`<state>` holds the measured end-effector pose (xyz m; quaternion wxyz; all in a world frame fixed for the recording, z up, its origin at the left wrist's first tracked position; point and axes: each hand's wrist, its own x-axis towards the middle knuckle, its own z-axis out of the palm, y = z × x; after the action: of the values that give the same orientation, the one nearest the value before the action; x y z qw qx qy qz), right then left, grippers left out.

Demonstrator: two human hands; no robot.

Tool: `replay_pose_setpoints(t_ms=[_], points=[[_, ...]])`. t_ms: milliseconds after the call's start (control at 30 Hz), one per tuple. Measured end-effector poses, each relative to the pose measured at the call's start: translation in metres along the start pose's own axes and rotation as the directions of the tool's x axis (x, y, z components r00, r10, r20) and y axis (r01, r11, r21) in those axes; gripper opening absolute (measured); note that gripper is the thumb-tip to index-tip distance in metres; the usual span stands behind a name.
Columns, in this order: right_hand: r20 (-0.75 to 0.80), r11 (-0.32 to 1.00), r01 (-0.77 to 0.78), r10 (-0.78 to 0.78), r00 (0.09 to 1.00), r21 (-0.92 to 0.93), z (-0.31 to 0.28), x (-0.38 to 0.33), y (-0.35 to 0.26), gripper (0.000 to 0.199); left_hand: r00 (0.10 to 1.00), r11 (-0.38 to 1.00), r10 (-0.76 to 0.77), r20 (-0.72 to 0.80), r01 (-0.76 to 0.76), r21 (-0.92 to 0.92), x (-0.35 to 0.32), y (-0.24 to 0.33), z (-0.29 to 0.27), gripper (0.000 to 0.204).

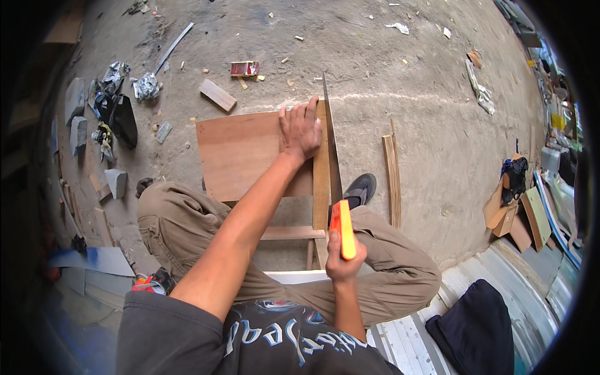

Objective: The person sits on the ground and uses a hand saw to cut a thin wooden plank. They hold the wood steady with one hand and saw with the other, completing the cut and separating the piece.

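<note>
My right hand [344,259] is closed round the orange and yellow handle of a handsaw [333,150]. Its long dark blade points away from me, edge-on along the right side of a narrow wooden strip [321,169]. A reddish-brown wooden panel [240,153] lies left of the strip, in front of my crossed legs. My left hand [301,131] presses on the panel's far right corner beside the strip, its fingers bent over the far edge. Under the near end of the strip runs a wooden crosspiece [284,233]. What supports the panel underneath is mostly hidden.
Long wooden strips [392,178] lie on the concrete floor to the right. A wood block [218,95] and a red box [244,69] are beyond the panel. Crumpled foil [146,86] is at left; a dark cloth [475,328] lies on corrugated metal sheeting [406,344].
</note>
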<state>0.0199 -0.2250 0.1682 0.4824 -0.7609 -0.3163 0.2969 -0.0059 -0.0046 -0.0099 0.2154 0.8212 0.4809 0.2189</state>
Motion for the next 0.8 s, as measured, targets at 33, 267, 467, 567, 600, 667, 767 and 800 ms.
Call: replay_pose_setpoints(t_ms=[33,267,467,567,600,667,767,800], points=[[0.021,0.999,-0.049,0.049,0.999,0.023,-0.002,-0.001,0.001,0.011,1.000,1.000,0.008,-0.019,-0.008,-0.003,-0.001,-0.002,0.000,0.061],[-0.074,0.998,0.057,-0.058,0.996,-0.017,0.051,0.077,0.017,0.022,1.000,1.000,0.015,-0.007,-0.015,-0.022,-0.001,0.000,0.004,0.062],[-0.014,0.999,-0.042,0.042,0.999,0.035,0.009,0.003,0.012,0.012,1.000,1.000,0.017,-0.014,-0.016,0.025,-0.006,0.000,0.002,0.061],[-0.053,0.997,0.060,-0.063,0.997,-0.056,0.048,0.084,0.012,0.018,1.000,0.999,0.030,0.009,-0.030,0.013,0.001,0.009,0.004,0.061],[-0.068,0.996,0.053,-0.058,0.996,-0.067,0.054,0.102,0.011,0.020,0.999,1.000,0.028,0.031,-0.028,0.008,0.003,0.012,0.002,0.062],[-0.043,0.990,0.088,-0.093,0.995,-0.109,0.046,0.089,0.017,0.020,0.999,1.000,0.018,0.031,-0.019,0.016,0.005,0.010,-0.001,0.062],[0.030,0.988,0.115,-0.112,0.993,-0.101,0.013,0.017,0.017,0.010,1.000,1.000,-0.004,0.008,0.004,0.009,-0.004,0.000,0.002,0.063],[0.007,0.994,0.088,-0.087,0.996,-0.068,0.002,-0.003,0.007,0.014,1.000,1.000,-0.001,0.014,0.001,-0.008,-0.004,-0.002,0.004,0.064]])
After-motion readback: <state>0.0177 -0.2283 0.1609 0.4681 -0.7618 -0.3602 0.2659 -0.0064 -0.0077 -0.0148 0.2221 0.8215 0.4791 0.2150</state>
